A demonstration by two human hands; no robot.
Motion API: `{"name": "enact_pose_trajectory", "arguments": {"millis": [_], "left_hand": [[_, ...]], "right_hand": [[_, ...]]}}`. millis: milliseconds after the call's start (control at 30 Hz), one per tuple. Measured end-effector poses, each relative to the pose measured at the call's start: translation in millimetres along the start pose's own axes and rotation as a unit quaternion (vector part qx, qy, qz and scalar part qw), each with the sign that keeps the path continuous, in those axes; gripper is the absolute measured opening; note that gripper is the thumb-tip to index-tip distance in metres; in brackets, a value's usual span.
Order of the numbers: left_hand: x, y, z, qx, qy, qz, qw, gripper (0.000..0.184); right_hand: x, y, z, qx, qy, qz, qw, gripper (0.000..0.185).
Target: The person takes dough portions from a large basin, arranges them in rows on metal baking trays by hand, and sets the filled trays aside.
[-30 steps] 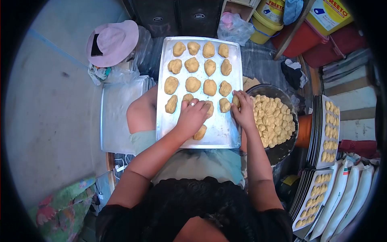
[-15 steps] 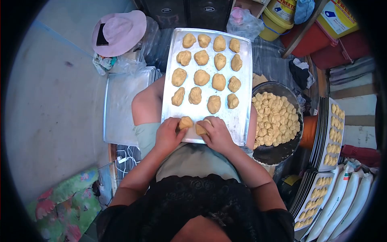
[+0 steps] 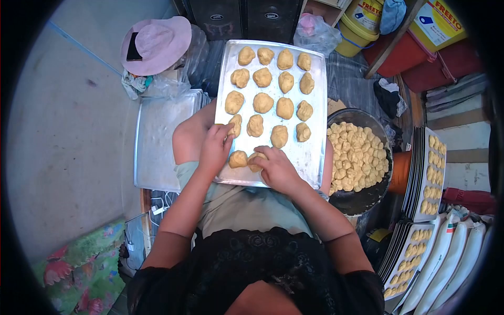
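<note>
A metal tray (image 3: 310, 157) rests across the lap, bearing rows of rough dough balls. My left hand (image 3: 214, 148) is at the tray's left edge, its fingers closed around the leftmost dough ball (image 3: 235, 125) of the fourth row. Nearer the body, another dough ball (image 3: 238, 159) lies in the front row, untouched. Right beside it, my right hand (image 3: 275, 167) has its fingers on a second front-row dough ball (image 3: 255, 161), partly covering it. To the right of the tray stands a dark round basin (image 3: 367, 201) with a heap of small dough balls (image 3: 357, 157).
Stacked trays (image 3: 163, 139) lie left of the lap, below a pink hat (image 3: 163, 42). At the right are filled tray stacks (image 3: 420, 210) and white packs (image 3: 446, 257). Yellow buckets (image 3: 359, 29) and red containers (image 3: 436, 71) stand at the upper right.
Since the half-second-old frame, my left hand has left the front-row ball and moved up to the fourth row. My right hand has shifted slightly left with its ball.
</note>
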State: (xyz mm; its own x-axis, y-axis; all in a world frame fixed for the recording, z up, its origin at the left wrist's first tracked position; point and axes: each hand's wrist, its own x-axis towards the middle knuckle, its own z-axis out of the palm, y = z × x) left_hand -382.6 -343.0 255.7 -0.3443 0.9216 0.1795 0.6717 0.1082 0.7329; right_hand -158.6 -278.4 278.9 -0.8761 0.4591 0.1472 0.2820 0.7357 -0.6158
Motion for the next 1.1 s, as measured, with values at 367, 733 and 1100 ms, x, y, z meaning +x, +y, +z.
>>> {"name": "enact_pose_trajectory", "arguments": {"millis": [367, 733, 1100], "left_hand": [[68.7, -1.9, 11.3, -0.023, 0.095, 0.003, 0.995, 0.037], [90.4, -9.6, 37.0, -0.190, 0.061, -0.118, 0.973, 0.044], [157.8, -9.7, 24.3, -0.004, 0.123, 0.011, 0.992, 0.048]], "right_hand": [[70.3, 19.9, -41.3, -0.041, 0.156, 0.102, 0.982, 0.034], [119.2, 67.8, -49.8, -0.170, 0.047, 0.131, 0.975, 0.039], [186.4, 90.0, -48.9, -0.137, 0.106, 0.208, 0.963, 0.036]]}}
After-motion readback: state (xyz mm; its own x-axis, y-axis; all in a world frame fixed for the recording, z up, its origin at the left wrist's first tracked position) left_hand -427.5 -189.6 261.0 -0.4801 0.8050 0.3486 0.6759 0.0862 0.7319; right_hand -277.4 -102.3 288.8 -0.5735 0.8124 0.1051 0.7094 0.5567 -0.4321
